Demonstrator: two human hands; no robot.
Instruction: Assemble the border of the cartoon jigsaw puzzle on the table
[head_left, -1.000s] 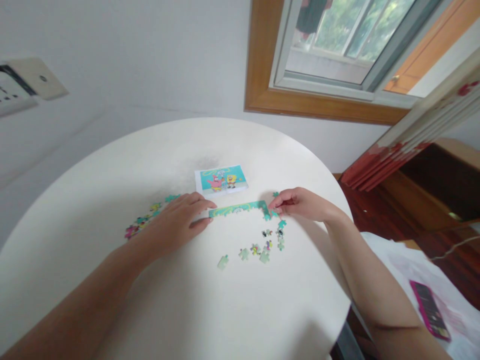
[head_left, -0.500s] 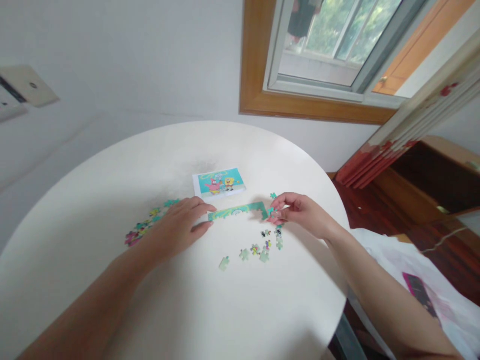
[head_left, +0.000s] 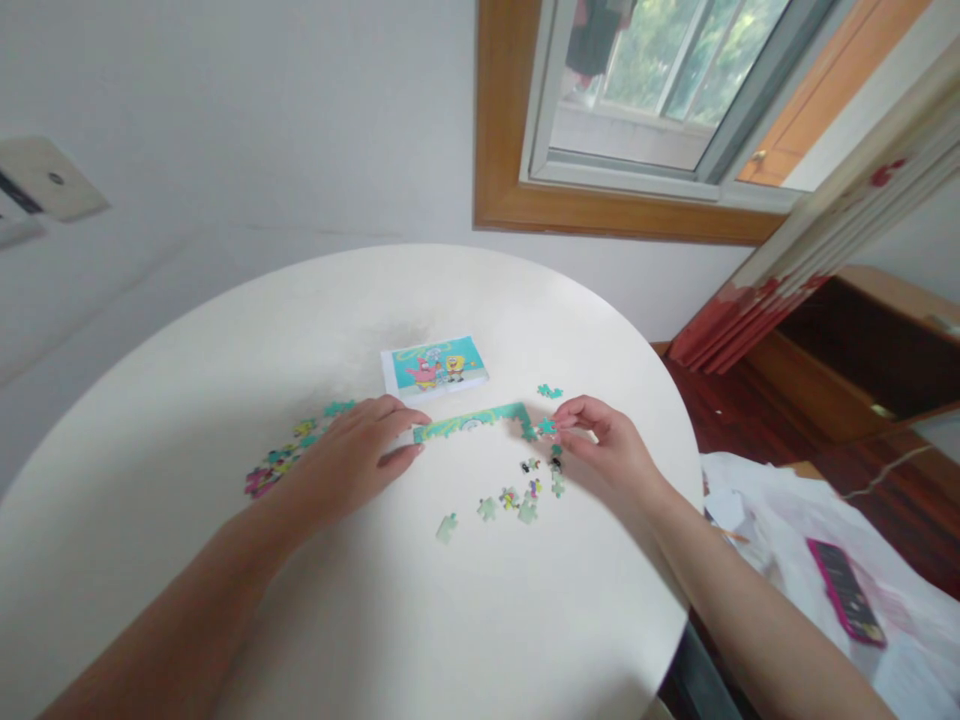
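Note:
A joined strip of jigsaw puzzle [head_left: 469, 421], teal with yellow swirls, lies on the white table and turns down at its right end. My left hand [head_left: 367, 440] holds its left end, the index finger at the upper edge and the thumb at the lower edge. At the strip's right end, my right hand [head_left: 600, 437] pinches a teal puzzle piece [head_left: 546, 426] between thumb and fingertips. That piece is close beside the corner; whether it touches is unclear. Loose pale and patterned puzzle pieces [head_left: 508, 498] lie below the strip. Two or so teal pieces [head_left: 550, 391] lie above my right hand.
Behind the strip lies a picture card or box [head_left: 436, 367] with cartoon figures. A heap of colourful pieces [head_left: 279, 460] is partly hidden by my left hand. The round table [head_left: 360, 620] meets the wall near a window [head_left: 637, 100]. A pink-edged phone [head_left: 846, 590] rests on white sheeting at right.
My right hand has drawn slightly right and down, its fingers opening out so the teal piece shows more. My left hand stays at the strip. The view has shifted a little.

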